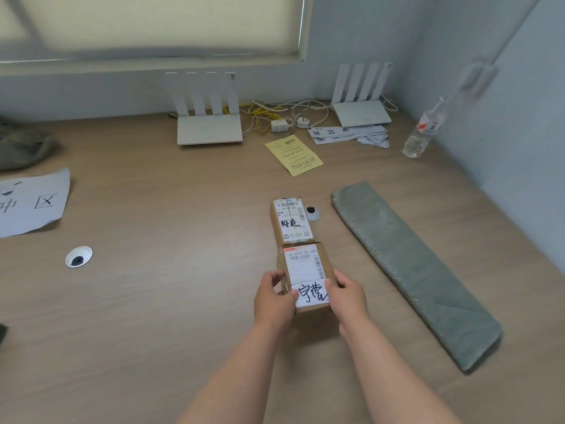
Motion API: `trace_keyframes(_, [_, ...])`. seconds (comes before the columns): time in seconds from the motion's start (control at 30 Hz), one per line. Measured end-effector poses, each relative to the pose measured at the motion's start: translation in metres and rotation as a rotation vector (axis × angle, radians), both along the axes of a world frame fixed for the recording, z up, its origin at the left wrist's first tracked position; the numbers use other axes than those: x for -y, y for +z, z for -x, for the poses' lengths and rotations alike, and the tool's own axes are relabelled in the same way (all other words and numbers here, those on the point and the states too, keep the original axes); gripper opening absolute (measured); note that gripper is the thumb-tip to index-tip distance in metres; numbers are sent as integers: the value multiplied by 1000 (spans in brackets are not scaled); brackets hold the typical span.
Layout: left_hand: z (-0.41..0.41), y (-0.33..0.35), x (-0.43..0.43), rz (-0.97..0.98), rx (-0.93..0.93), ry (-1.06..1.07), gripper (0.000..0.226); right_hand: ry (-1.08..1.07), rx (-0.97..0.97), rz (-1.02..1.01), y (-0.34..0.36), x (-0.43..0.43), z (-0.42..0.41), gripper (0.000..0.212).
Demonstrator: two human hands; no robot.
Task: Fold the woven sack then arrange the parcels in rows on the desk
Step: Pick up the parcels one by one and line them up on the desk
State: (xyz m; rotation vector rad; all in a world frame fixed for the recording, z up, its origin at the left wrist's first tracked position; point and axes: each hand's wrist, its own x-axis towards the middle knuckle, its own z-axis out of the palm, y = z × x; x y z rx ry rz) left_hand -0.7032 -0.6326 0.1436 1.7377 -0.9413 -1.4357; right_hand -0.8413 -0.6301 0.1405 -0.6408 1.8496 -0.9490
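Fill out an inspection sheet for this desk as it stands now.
Surface: wooden desk with left grommet and right grommet.
Job's things: folded woven sack lies flat at right; far parcel rests on the desk, near parcel in line behind it, seemingly touching.
Clutter: yellow slip, white labels, water bottle, paper sign, left router, right router.
Grippers: left hand and right hand grip the near parcel's sides.
Cables: yellow and white cables tangled around a charger between the routers.
Surroundings: window blind, grey wall.
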Motion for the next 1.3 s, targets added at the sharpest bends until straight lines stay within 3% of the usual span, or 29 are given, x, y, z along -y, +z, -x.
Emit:
trace_keyframes(0.23, [-7, 3, 5, -103, -83, -31, 42, -26, 58, 7, 13, 1, -3, 40])
trace_keyframes(0.37, [-40, 31, -9, -5, -35, -82, 50, -100, -36, 36, 46, -5, -8, 60])
trace_keyframes(0.47, [-90, 51, -35, 44, -101, -19, 41, -90, 14, 150, 73, -22, -38, 50])
trace_keyframes(0.63, [-191, 73, -100, 83, -116, 125, 32, 59, 201, 174, 95, -69, -136, 26])
trace_keyframes(0.8, [-300, 87, -158, 124, -40, 249, 35, 243, 317, 88, 103, -116, -258, 24])
trace_keyframes(1.1, [-476, 129, -226, 228, 57, 443, 36, 524, 352, 79, 147, -158, -456, 24])
trace_keyframes(1.3, [-568, 153, -228, 308, 143, 524, 33, 640, 318, 61, 170, -159, -557, 27])
